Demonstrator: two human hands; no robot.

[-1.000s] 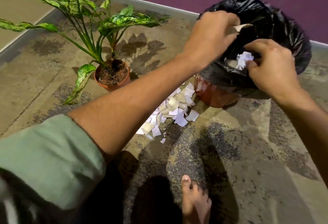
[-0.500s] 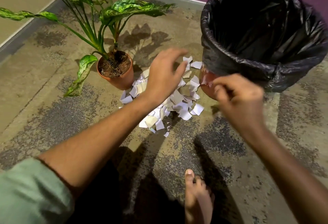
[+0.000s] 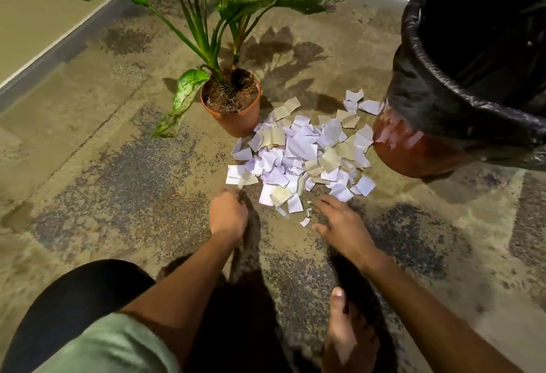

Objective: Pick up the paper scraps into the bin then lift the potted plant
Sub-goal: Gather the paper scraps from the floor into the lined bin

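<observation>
Both hands are down at the floor (image 3: 118,166), at the near edge of a heap of paper scraps (image 3: 304,154). The left hand (image 3: 227,214) has its fingers curled under, its knuckles at the near-left corner of the heap, just short of the closest white piece; whether it has anything pinched cannot be told, since the fingertips are tucked out of sight. The right hand (image 3: 342,223) lies flatter, fingers spread and fairly straight, reaching toward the near-right fringe of the heap, with a few small stray bits lying between the two hands. It holds nothing that can be seen. The two hands are apart, with a bare strip of mottled floor between them. The scraps, white and tan, lie piled just beyond the fingertips and run away from the hands toward the potted plant (image 3: 233,106). This stands upright in a terracotta pot beyond the left hand, on the far-left side of the heap, touching or nearly touching its edge, its long speckled leaves spreading out above. The bin (image 3: 413,148), reddish-brown and lined with a black bag (image 3: 428,92) folded over its rim, stands beyond and to the right of the right hand, at the far-right side of the heap, with some scraps lying against its base. Nearer than the right hand, a bare foot (image 3: 345,340) rests on the floor.
</observation>
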